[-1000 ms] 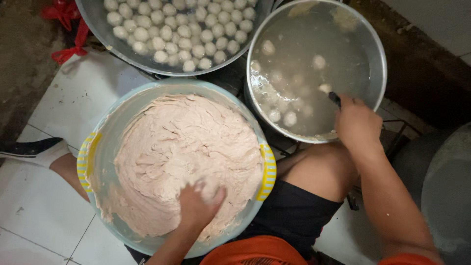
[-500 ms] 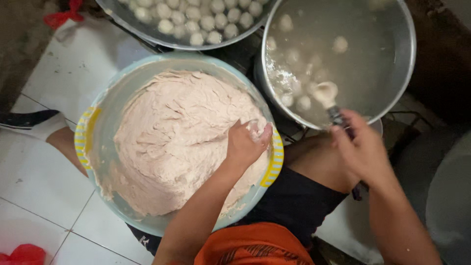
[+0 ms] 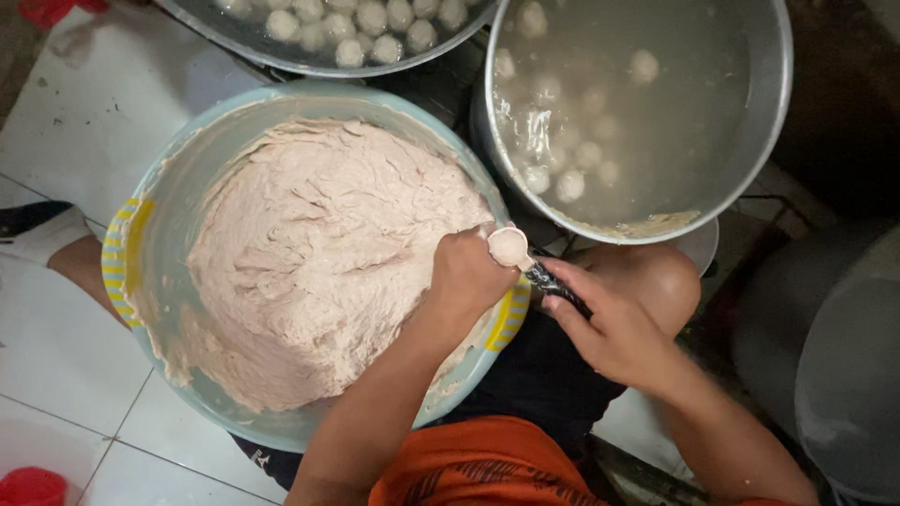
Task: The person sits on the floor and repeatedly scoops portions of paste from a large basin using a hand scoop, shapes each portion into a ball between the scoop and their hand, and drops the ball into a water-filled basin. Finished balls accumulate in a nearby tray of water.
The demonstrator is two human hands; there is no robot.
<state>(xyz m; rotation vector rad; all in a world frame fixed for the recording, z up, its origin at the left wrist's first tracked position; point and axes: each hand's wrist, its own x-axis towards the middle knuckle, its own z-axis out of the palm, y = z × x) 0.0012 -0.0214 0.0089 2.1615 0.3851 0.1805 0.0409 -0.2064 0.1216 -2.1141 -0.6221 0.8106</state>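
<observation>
A large pale blue basin [image 3: 192, 155] with yellow handles holds a mass of pink paste [image 3: 319, 253]. My left hand [image 3: 469, 276] is closed in a fist over the basin's right rim, squeezing paste. My right hand [image 3: 609, 323] grips a dark-handled spoon [image 3: 525, 262] whose bowl, holding a round lump of paste, touches the top of the left fist. Beyond them stands a metal pot [image 3: 759, 141] of cloudy water with several pale balls [image 3: 572, 183] floating in it.
A second metal basin [image 3: 309, 61] with several pale balls sits at the top. White floor tiles [image 3: 56, 337] lie to the left, with a foot in a dark sandal [image 3: 37, 230]. A grey container [image 3: 844, 375] stands at right. A red object [image 3: 28, 487] is at bottom left.
My left hand left the paste surface and closed into a fist at the basin's right rim. My right hand drew the spoon from the pot to the left fist, scooping a lump.
</observation>
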